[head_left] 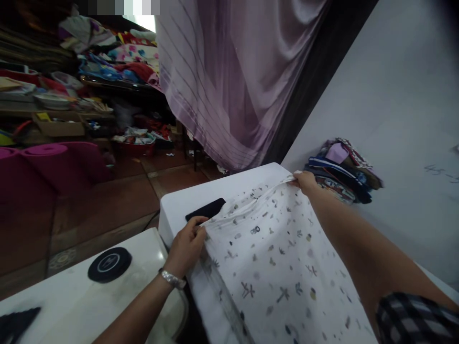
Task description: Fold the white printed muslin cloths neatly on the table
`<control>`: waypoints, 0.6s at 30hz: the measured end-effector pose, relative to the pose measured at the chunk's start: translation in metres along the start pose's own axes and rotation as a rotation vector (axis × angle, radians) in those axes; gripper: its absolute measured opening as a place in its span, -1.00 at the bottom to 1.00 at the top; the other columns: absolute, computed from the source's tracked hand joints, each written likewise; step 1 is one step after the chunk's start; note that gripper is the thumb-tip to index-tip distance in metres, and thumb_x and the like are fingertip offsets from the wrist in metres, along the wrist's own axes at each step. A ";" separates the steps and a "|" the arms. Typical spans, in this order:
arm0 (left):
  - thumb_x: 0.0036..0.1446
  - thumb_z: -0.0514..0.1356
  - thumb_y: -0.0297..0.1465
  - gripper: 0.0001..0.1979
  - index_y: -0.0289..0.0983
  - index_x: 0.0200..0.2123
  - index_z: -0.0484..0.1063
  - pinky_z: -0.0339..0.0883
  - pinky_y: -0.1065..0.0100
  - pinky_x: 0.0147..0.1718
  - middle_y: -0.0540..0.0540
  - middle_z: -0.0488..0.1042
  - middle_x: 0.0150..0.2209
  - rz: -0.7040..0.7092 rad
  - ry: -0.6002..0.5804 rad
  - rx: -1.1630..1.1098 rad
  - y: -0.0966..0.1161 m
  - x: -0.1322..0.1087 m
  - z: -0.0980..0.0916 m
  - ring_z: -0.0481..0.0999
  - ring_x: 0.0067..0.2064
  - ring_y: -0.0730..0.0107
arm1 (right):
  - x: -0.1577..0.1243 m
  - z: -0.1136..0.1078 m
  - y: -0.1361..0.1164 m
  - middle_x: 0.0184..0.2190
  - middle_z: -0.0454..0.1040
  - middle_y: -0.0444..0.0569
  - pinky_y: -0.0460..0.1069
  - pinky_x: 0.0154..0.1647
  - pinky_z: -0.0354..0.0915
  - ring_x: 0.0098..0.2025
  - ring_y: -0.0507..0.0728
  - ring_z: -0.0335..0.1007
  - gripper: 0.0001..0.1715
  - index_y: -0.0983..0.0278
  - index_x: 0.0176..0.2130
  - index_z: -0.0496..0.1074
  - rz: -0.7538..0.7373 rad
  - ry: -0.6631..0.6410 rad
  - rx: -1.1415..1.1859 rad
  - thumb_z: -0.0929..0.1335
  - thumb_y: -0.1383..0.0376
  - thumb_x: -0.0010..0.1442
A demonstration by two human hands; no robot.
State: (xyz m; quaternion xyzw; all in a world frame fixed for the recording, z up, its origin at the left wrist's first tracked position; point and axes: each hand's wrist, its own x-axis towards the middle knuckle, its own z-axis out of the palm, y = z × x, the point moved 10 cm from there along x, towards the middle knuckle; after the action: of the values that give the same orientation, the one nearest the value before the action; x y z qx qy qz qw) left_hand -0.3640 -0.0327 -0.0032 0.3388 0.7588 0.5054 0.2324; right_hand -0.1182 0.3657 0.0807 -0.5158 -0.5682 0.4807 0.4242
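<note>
A white cloth point(272, 248) printed with small palm trees and other little motifs stretches between my two hands over a white surface point(215, 188). My left hand point(188, 241), with a silvery band at the wrist, pinches its near-left corner. At the far right corner my right hand point(304, 181) grips the edge, fingers closed on the fabric. The upper edge between them is gathered and slightly slack. Just beyond my left hand lies a flat black rectangular object point(206, 210), partly covered by the cloth. Whether the cloth is a garment or a sheet, I cannot tell.
A round black object point(109, 264) sits on a white tabletop point(150, 286) to the left. Folded clothes point(340, 167) are stacked by the wall at right. A purple curtain point(233, 86) hangs ahead. Rolled magenta mats point(50, 167) and cluttered shelves stand at far left.
</note>
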 end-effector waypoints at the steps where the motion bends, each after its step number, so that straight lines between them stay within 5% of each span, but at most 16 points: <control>1: 0.06 0.01 -0.24 -0.68 -0.23 -0.15 0.35 0.09 0.44 -0.57 0.11 0.28 -0.61 -0.007 0.013 0.028 -0.003 0.003 -0.003 0.27 -0.57 0.45 | 0.003 0.008 0.004 -0.62 0.35 -0.17 -0.13 -0.59 0.43 -0.58 -0.01 0.37 -0.79 0.32 -0.43 0.25 0.011 0.008 0.007 0.36 0.55 -0.03; 7: 0.05 -0.01 -0.22 -0.67 -0.23 -0.16 0.34 0.05 0.44 -0.61 0.13 0.25 -0.64 -0.086 0.054 0.061 -0.029 0.011 -0.013 0.22 -0.61 0.46 | 0.019 0.056 0.030 -0.58 0.38 -0.17 -0.11 -0.53 0.45 -0.53 0.01 0.40 -0.81 0.33 -0.37 0.32 0.052 0.003 -0.008 0.40 0.50 -0.03; 11: 0.08 -0.03 -0.22 -0.69 -0.21 -0.17 0.33 0.08 0.42 -0.57 0.12 0.28 -0.65 -0.082 0.058 0.183 -0.025 0.012 -0.016 0.27 -0.60 0.43 | 0.025 0.081 0.052 -0.43 0.43 -0.10 -0.12 -0.47 0.42 -0.45 -0.01 0.41 -0.89 0.37 -0.27 0.35 0.092 -0.012 -0.039 0.36 0.42 0.12; 18: 0.10 -0.03 -0.23 -0.72 -0.18 -0.18 0.32 0.09 0.41 -0.57 0.14 0.28 -0.67 -0.051 0.071 0.243 -0.020 0.008 -0.015 0.28 -0.64 0.42 | 0.016 0.105 0.093 -0.14 0.42 0.06 -0.10 -0.36 0.45 -0.31 -0.01 0.43 -0.60 0.34 0.04 0.23 0.164 -0.125 -0.068 0.30 0.40 0.19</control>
State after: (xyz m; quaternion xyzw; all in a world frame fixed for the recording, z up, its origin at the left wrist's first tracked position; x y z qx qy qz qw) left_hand -0.3856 -0.0413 -0.0161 0.3270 0.8305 0.4156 0.1751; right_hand -0.2060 0.3707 -0.0293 -0.5438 -0.5652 0.5257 0.3295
